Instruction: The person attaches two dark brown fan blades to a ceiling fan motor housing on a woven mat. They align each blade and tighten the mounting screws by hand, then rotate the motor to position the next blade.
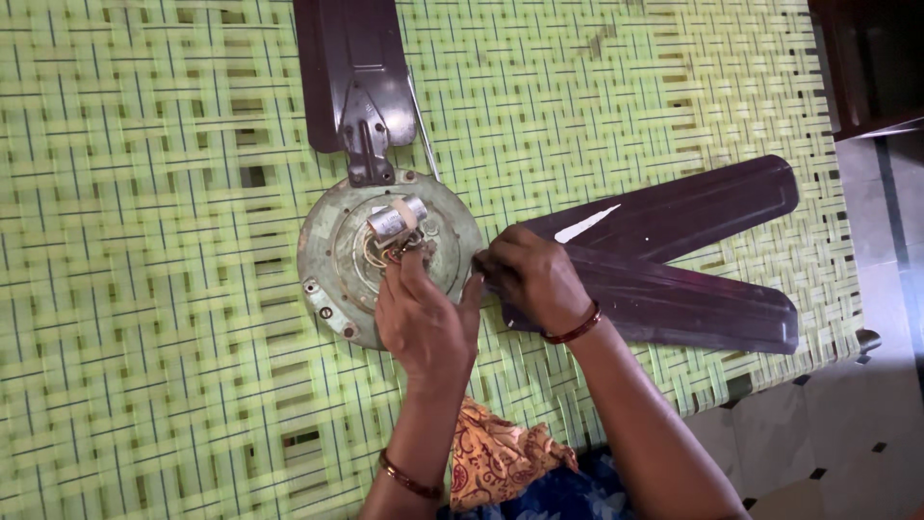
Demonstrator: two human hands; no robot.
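A round, worn greenish ceiling fan motor (332, 255) lies flat on a green woven cot (144, 289). A small grey capacitor (397, 218) and a tangle of wires sit at its centre. My left hand (423, 323) rests on the motor's near side, fingers reaching to the wires at the hub. My right hand (529, 277) is closed at the motor's right rim, on the end of a dark brown fan blade (674, 303). One blade (351, 67) is still attached to the motor and points away from me.
A second loose brown blade (693, 207) lies crossed over the first at the right. The cot's right edge (847, 318) drops to a tiled floor (828, 433). Dark wooden furniture (871, 67) stands at the top right. Patterned cloth (496, 457) covers my lap.
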